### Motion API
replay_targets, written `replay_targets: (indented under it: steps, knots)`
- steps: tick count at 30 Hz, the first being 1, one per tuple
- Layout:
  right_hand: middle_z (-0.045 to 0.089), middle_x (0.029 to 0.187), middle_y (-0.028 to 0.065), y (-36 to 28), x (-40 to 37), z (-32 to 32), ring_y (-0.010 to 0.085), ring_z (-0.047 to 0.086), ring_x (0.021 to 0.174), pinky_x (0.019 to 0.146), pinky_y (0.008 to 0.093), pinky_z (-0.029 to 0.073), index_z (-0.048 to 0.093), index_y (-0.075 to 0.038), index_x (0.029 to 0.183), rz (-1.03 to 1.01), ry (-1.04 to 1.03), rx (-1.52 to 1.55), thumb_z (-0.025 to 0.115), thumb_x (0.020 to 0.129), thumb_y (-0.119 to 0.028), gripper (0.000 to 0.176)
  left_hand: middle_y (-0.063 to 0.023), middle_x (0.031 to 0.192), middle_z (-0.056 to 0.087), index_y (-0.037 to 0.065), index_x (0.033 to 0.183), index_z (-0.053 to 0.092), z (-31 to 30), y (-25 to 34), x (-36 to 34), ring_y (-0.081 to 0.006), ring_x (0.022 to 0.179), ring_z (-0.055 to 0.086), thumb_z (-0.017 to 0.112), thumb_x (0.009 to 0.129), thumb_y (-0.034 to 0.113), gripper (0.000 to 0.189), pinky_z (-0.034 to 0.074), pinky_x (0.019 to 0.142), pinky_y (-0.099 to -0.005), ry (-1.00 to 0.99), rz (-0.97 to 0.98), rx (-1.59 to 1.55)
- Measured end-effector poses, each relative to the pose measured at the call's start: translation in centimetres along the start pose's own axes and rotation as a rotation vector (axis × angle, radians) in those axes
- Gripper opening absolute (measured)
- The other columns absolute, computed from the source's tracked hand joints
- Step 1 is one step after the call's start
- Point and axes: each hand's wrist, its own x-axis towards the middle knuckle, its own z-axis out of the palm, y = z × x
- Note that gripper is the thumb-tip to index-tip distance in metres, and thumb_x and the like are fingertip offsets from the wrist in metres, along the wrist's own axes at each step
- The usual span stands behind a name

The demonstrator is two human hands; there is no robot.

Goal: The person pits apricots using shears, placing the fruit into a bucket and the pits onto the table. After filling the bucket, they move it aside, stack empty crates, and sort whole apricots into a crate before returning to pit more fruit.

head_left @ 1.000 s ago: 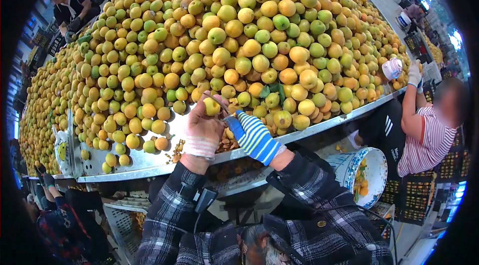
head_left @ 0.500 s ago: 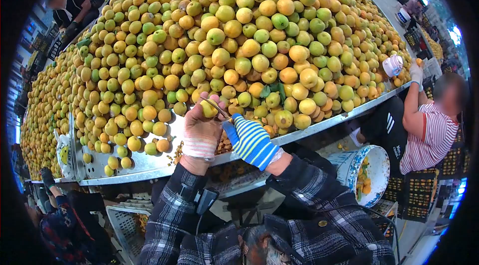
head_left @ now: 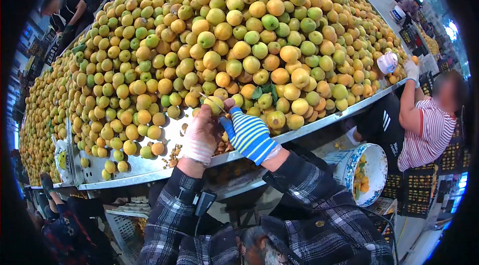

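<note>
My left hand (head_left: 198, 137), in a white and pink glove with bare fingers, is closed round a yellow-green round fruit (head_left: 214, 106). My right hand (head_left: 250, 135) wears a blue, white and yellow striped glove and is closed on a thin-bladed knife (head_left: 207, 98). Its narrow blade lies across the fruit, and the handle is mostly hidden by my fingers. Both hands are close together over the metal table's front edge, before a big heap of yellow and green fruit (head_left: 239, 50). Small brown bits (head_left: 172, 156) lie on the table beside my left hand.
The metal table rim (head_left: 144, 179) runs before me. A white and blue bucket (head_left: 375, 185) with fruit pieces stands at lower right. A person in a striped shirt (head_left: 433, 128) sits to the right. A plastic crate (head_left: 119, 230) is at lower left. A white cup (head_left: 387, 63) rests on the heap.
The view has shifted slightly. My left hand has turned, its back now more toward me, with the fruit still in it. The knife still lies against the fruit.
</note>
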Motion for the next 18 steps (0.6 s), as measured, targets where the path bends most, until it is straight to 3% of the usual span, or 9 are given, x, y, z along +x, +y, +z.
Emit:
replay_targets:
  steps: [2,4,5,7,10,12,14,15,18]
  knots:
    - [0.062,0.066,0.0213,0.0,-0.3,0.0,0.0380,0.062,0.059,0.053,0.0483,0.048,0.057,0.003,0.105,-0.054,0.066,0.010,0.052,0.093,-0.033,0.038,-0.0134,0.118,0.062,0.001,0.125,0.050,-0.2,0.5,0.0,-0.0245,0.113,0.056,0.059,0.090,0.045,0.057,0.043,0.095,-0.0340,0.001,0.048,0.058]
    - [0.062,0.064,0.0212,-0.3,-0.3,-0.4,0.0382,0.061,0.059,0.053,0.0484,0.047,0.058,0.002,0.099,-0.055,0.064,0.010,0.053,0.093,-0.033,0.036,-0.0153,0.120,0.061,-0.002,0.125,0.048,-1.3,1.0,0.6,-0.0224,0.109,0.058,0.060,0.092,0.028,0.046,0.046,0.093,-0.0326,-0.103,0.156,0.203]
    - [0.062,0.064,0.0210,-0.2,-0.3,-0.5,0.0382,0.061,0.059,0.053,0.0485,0.047,0.058,0.002,0.096,-0.063,0.040,-0.009,0.053,0.092,-0.033,0.035,-0.0153,0.120,0.061,-0.002,0.125,0.048,-1.7,1.5,0.6,-0.0224,0.109,0.058,0.060,0.092,0.028,0.046,0.046,0.093,-0.0326,-0.104,0.158,0.204]
    - [0.061,0.063,0.0206,-0.1,-0.3,-0.5,0.0384,0.061,0.059,0.053,0.0488,0.047,0.057,0.001,0.092,-0.072,0.006,-0.036,0.054,0.092,-0.032,0.033,-0.0177,0.120,0.060,-0.004,0.131,0.040,-1.6,2.4,0.4,-0.0207,0.106,0.060,0.057,0.090,0.008,0.046,0.048,0.091,-0.0302,-0.002,0.212,0.539]
    - [0.061,0.063,0.0207,0.3,-0.1,-0.4,0.0390,0.061,0.059,0.053,0.0493,0.047,0.058,-0.001,0.092,-0.094,-0.028,-0.009,0.054,0.093,-0.032,0.032,-0.0196,0.121,0.059,-0.005,0.137,0.031,-1.1,2.3,0.1,-0.0207,0.104,0.061,0.052,0.086,-0.003,0.055,0.050,0.088,-0.0274,0.077,0.308,0.605]
    - [0.061,0.064,0.0209,0.1,-0.2,-0.5,0.0391,0.061,0.059,0.053,0.0497,0.047,0.058,-0.002,0.093,-0.117,-0.007,-0.002,0.054,0.093,-0.032,0.031,-0.0210,0.123,0.057,-0.004,0.141,0.025,-1.1,1.8,0.0,-0.0240,0.106,0.060,0.056,0.089,0.005,0.060,0.050,0.088,-0.0285,0.052,0.330,0.545]
    - [0.061,0.064,0.0208,0.2,0.0,-0.5,0.0389,0.061,0.059,0.053,0.0493,0.047,0.057,-0.002,0.094,-0.092,0.013,-0.010,0.054,0.092,-0.033,0.031,-0.0202,0.125,0.056,-0.002,0.139,0.031,-1.6,0.8,0.4,-0.0274,0.109,0.059,0.059,0.092,0.019,0.059,0.050,0.089,-0.0314,-0.001,0.235,0.019]
    - [0.061,0.064,0.0206,0.3,-0.1,-0.3,0.0385,0.061,0.059,0.053,0.0486,0.047,0.057,-0.001,0.095,-0.099,0.039,0.005,0.055,0.092,-0.033,0.032,-0.0173,0.125,0.058,0.002,0.137,0.037,-1.7,1.1,0.6,-0.0282,0.113,0.057,0.061,0.090,0.040,0.065,0.047,0.093,-0.0384,-0.062,0.130,-0.029]
    - [0.061,0.063,0.0205,0.6,-0.1,0.1,0.0382,0.061,0.059,0.052,0.0481,0.047,0.057,0.000,0.093,-0.145,0.129,0.004,0.055,0.092,-0.033,0.033,-0.0150,0.123,0.059,0.003,0.131,0.045,-1.4,1.0,-0.1,-0.0259,0.112,0.057,0.059,0.091,0.042,0.058,0.047,0.093,-0.0384,0.022,-0.018,0.006]
